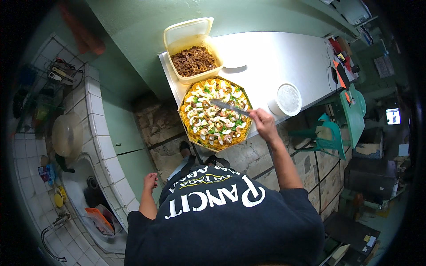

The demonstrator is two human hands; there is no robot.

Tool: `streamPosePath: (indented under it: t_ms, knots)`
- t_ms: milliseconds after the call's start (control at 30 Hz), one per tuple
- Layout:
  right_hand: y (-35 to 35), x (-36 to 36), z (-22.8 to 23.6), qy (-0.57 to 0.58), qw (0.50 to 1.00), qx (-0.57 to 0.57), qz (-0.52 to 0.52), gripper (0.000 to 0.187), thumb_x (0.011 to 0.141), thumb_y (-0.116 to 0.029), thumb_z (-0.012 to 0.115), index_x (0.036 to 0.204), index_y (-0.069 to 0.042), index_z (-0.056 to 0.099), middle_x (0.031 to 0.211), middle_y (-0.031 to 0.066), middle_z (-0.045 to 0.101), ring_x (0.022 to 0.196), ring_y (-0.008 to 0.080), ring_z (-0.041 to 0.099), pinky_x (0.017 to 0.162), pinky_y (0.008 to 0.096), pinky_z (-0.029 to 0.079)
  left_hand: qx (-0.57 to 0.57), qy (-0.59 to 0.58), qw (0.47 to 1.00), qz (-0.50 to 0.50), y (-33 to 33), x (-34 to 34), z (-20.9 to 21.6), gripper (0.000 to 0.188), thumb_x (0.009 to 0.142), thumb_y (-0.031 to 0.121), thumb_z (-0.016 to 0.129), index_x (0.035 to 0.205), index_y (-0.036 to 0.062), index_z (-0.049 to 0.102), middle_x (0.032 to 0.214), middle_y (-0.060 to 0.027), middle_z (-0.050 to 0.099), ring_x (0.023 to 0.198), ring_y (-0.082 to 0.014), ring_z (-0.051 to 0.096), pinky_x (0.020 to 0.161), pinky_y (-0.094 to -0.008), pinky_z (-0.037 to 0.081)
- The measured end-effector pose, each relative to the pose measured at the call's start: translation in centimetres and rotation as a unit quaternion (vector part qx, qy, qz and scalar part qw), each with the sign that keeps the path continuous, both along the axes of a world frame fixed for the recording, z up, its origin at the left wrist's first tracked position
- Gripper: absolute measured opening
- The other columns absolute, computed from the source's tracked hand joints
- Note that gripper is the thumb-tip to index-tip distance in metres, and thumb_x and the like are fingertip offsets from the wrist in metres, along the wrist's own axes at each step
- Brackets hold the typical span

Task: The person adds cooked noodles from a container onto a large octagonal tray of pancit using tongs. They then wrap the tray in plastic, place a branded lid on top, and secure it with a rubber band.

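My right hand is closed around the end of a long narrow metal utensil; whether it is a knife or tongs I cannot tell. The utensil reaches left over an eight-sided tray of yellow noodles, topped with egg slices, shrimp, green leaves and brown pieces. Touching or just behind the tray stands a cream plastic container, its lid leaning up, filled with brown cooked strips. Away from the tray, my left hand hangs beside my body with its fingers curled and nothing visible in them.
A white round tub stands at the white table's near edge, right of the tray. At left runs a tiled counter with a sink holding a plastic bin. A green chair and green table are at right.
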State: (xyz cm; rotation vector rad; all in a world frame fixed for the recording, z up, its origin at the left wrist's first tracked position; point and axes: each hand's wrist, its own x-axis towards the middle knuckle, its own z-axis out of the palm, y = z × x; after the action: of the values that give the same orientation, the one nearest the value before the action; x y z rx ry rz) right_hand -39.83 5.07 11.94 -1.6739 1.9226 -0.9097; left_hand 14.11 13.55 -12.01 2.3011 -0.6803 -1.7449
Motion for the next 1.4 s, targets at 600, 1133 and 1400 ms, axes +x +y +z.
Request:
streamPosePath:
  t_ms: [600, 1133, 1400]
  knots:
    - [-26.5, 9.0, -2.8, 0.307, 0.95, -0.037, 0.05, 0.017, 0.086, -0.019, 0.052, 0.085, -0.005, 0.061, 0.093, 0.0139, 0.06, 0.08, 0.0328, 0.063, 0.066, 0.0463, 0.049, 0.004, -0.035, 0.999, -0.019, 1.0, 4.0, -0.4, 0.022, 0.088, 0.028, 0.059, 0.103, 0.0128, 0.06, 0.074, -0.0011, 0.058, 0.05, -0.0121, 0.047, 0.044, -0.03, 0.045]
    - [-26.4, 9.2, -4.1, 0.244, 0.969, -0.017, 0.034, 0.021, 0.09, -0.026, 0.05, 0.089, -0.008, 0.061, 0.093, 0.0109, 0.059, 0.084, 0.0314, 0.062, 0.071, 0.0476, 0.048, -0.007, 0.0, 1.0, -0.01, -4.0, 3.6, 0.4, 0.019, 0.089, 0.025, 0.058, 0.102, 0.0114, 0.061, 0.072, -0.0011, 0.057, 0.046, -0.0099, 0.046, 0.042, -0.0268, 0.044]
    - [-25.8, 9.5, -5.0, 0.226, 0.973, -0.043, 0.038, 0.021, 0.09, -0.025, 0.052, 0.082, -0.008, 0.061, 0.09, 0.0096, 0.06, 0.077, 0.0304, 0.063, 0.069, 0.0456, 0.049, -0.017, -0.022, 0.999, -0.033, -4.7, 3.2, 1.4, 0.018, 0.089, 0.025, 0.059, 0.101, 0.0118, 0.062, 0.072, -0.0007, 0.057, 0.046, -0.0093, 0.046, 0.041, -0.0266, 0.044]
